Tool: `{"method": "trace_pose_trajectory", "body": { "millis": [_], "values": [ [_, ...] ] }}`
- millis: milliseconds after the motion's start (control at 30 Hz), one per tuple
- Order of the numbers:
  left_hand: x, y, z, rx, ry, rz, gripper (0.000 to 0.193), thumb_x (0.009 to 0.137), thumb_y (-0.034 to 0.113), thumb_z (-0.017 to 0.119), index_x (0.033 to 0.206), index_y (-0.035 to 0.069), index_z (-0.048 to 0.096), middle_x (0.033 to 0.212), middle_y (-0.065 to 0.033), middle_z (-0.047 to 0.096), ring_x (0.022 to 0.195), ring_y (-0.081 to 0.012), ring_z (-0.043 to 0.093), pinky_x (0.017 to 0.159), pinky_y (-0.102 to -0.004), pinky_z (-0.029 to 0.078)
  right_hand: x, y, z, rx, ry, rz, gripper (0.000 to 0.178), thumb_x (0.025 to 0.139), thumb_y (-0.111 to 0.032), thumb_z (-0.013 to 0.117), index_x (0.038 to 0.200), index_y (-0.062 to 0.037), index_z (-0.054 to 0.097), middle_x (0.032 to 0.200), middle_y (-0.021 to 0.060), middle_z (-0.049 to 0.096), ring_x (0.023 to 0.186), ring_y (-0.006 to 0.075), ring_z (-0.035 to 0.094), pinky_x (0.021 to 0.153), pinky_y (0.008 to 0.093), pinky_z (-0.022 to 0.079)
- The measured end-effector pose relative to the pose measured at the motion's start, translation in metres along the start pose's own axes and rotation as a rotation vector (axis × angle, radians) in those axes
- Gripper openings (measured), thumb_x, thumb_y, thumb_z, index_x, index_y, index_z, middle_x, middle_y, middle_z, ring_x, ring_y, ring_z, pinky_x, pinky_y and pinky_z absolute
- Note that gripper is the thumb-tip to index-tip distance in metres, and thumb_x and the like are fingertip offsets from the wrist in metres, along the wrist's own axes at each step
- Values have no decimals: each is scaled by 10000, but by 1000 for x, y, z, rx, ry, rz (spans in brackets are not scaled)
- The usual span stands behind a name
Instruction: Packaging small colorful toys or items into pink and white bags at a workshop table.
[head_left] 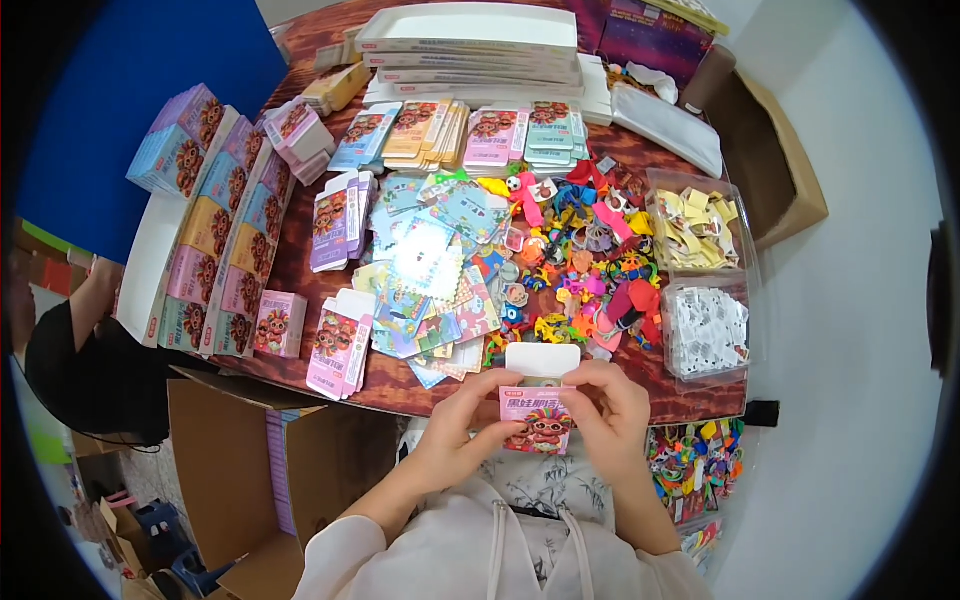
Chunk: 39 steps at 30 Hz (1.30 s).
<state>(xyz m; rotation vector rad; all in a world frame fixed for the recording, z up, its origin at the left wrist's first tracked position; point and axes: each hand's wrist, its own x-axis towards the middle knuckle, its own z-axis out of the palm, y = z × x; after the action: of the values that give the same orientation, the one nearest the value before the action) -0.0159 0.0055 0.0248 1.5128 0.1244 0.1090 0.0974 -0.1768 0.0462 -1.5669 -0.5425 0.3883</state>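
Head view, watching remotely. Both hands meet just off the near edge of the patterned table, in front of the wearer's body. I see the pink box between them, its white top flap raised on the far side. Left hand: thumb and fingers pinch the box at its left side. Right hand: thumb on the front, fingers curled at the upper right corner, gripping too. Beyond, I note fanned cards and heaped small coloured toys. Right of the toys, yellow slips fill a clear tray.
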Motion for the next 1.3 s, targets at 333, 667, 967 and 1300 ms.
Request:
{"method": "trace_pose_trajectory", "body": {
  "millis": [333,667,967,1300],
  "values": [
    [3,13,-7,-33,-93,-86,520,932,-24,670,1407,14,464,1300,-156,579,1102,-239,680,893,-347,561,-7,2,-5,0,-71,94,302,881,102,669,1172,28,641,1043,47,632,922,94,631,768,226,504],
    [5,16,-11,208,-201,-93,519,919,-37,685,1390,23,475,1304,-125,581,1119,-208,664,937,-364,567,-8,-10,-5,-220,-174,4,216,848,37,724,1063,26,705,939,82,667,779,115,641,658,230,497],
    [-3,13,0,124,-90,-55,494,945,32,680,1392,20,467,1263,-166,615,1132,-263,676,942,-375,562,-16,-3,7,127,117,147,131,859,53,730,966,23,661,1010,84,673,836,117,668,715,229,530],
    [1,13,0,91,-160,-101,514,941,1,674,1387,26,418,1248,-177,629,1122,-273,680,946,-381,556,-12,-23,10,-28,112,58,129,880,31,683,1008,16,685,1052,117,685,899,132,664,744,261,536]
  ]
}}
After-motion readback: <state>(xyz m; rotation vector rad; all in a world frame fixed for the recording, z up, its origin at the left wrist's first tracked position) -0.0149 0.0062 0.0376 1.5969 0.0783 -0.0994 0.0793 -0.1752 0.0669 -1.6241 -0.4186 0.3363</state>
